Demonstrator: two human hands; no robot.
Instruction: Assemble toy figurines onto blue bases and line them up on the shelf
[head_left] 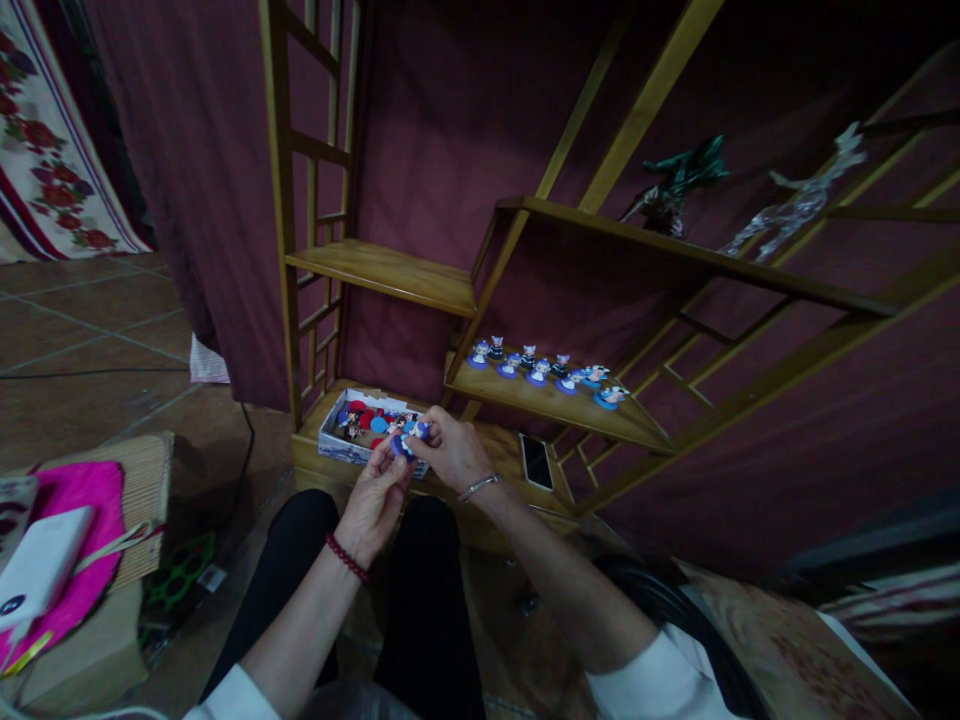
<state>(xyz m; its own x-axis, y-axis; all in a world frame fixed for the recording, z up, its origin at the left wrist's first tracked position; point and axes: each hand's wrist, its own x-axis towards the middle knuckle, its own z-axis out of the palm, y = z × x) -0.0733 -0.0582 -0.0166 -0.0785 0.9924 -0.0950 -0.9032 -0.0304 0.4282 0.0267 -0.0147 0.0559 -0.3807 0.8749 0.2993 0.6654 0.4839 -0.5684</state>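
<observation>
Both my hands are closed on one small purple-and-white figurine (409, 437) in front of the low shelf. My left hand (377, 498) grips its round purple base from below. From the right, my right hand (456, 455) pinches the upper part, so the fingers cover some of it. Just behind and partly under my hands is a cardboard box (341, 445) with red and blue discs and more small figurines in it. On the shelf to the right stand several figurines (537, 372) in rows, with purple, black and blue ones among them.
A phone (536, 461) lies on the low shelf right of my hands. Higher up stand a dark green statuette (679, 185) and a clear one (799, 200). Wooden shelf posts (279, 200) rise around. At left, a white power bank (45, 565) rests on a pink cloth (105, 500).
</observation>
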